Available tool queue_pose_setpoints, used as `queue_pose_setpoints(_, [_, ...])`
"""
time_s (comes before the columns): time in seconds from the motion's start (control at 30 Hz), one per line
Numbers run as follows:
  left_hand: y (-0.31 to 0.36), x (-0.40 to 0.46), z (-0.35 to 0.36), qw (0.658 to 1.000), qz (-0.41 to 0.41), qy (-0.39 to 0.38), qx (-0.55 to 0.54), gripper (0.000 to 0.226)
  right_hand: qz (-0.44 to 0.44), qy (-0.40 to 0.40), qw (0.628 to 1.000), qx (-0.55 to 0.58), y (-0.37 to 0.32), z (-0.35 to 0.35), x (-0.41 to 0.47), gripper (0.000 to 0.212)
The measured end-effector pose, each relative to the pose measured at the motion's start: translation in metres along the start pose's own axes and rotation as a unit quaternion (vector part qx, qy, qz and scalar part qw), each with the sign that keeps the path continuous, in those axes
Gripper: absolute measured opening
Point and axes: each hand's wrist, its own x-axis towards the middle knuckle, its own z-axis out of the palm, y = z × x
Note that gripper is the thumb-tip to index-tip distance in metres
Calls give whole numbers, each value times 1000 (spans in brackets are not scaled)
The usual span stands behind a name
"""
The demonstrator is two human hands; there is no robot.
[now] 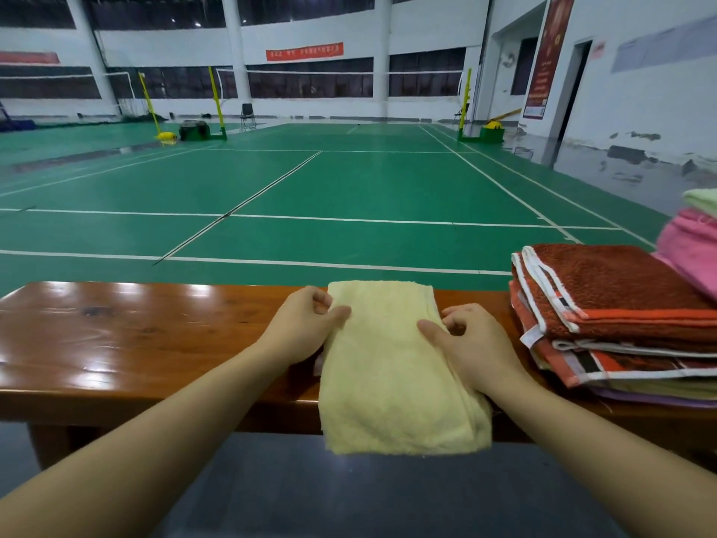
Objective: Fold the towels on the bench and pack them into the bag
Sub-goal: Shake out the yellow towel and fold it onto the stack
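Both hands are on the pale yellow towel (392, 366), which lies folded into a long strip across the glossy wooden bench (128, 335), its near end hanging over the front edge. The left hand (306, 324) pinches the towel's left edge with curled fingers and thumb — the right hand (461, 339) does the same on the right edge, thumb pressed onto the cloth, fingers bent around the fold. Just to the right on the bench sits a stack of folded towels (620, 324), a rust-red one with white trim on top, orange and lighter layers beneath. Further right, at the frame's edge, a pink towel (694, 246) with a light green towel (704, 200) above it. Beyond the bench — a green badminton court (329, 188).
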Motion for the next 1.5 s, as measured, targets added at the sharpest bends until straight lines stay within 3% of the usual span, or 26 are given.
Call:
queue_pose_setpoints(0.07, [-6, -1, 2, 995, -2, 40, -90, 30, 15, 36, 995, 92, 1, -2, -1, 33])
queue_pose_setpoints(0.23, [2, -9, -2, 960, 105, 135, -222, 33, -3, 84, 957, 278, -12, -8, -3, 30])
queue_pose_setpoints(0.33, [19, -16, -9, 918, 172, 121, -337, 29, -49, 82, 930, 355, -30, -18, -7, 34])
queue_pose_setpoints(0.4, [25, -17, -12, 912, 222, 101, -331, 30, -89, 68, 918, 380, -38, -24, -9, 35])
queue_pose_setpoints(0.47, [28, -20, -12, 917, 252, 75, -299, 41, -132, 39, 925, 354, -41, -26, -11, 37])
queue_pose_setpoints(0.6, [27, -19, -13, 929, 293, 85, -210, 55, -159, 4, 943, 294, -41, -23, -13, 62])
queue_pose_setpoints(0.8, [35, -11, -22, 937, 275, 90, -197, 58, -116, 59, 952, 278, -40, -29, -11, 54])
queue_pose_setpoints(0.9, [26, 4, -12, 966, 204, 68, -142, 58, -22, 32, 969, 246, -34, -22, -5, 64])
queue_pose_setpoints(0.97, [15, 10, -4, 987, 99, 24, -122, 67, 53, -25, 984, 166, -24, -16, -5, 77])
queue_pose_setpoints(1.03, [7, 11, 2, 999, 37, -7, -22, 75, 73, -68, 994, 47, -17, -12, -8, 86])
queue_pose_setpoints(1.13, [10, 6, 0, 971, 31, 47, 231, 73, -8, -50, 986, -160, -23, -15, -13, 81])
queue_pose_setpoints(1.2, [17, 2, -4, 950, -10, 58, 305, 72, -13, -41, 974, -221, -26, -18, -14, 76])
queue_pose_setpoints(1.33, [21, -4, 0, 924, -45, -24, 380, 79, 77, -104, 945, -301, -23, -15, -13, 86])
queue_pose_setpoints(1.4, [22, -4, 6, 922, -37, -46, 382, 72, 65, -104, 945, -304, -27, -12, -15, 86])
queue_pose_setpoints(1.5, [26, -6, 16, 935, -18, -51, 351, 60, 40, -110, 961, -250, -35, -8, -18, 68])
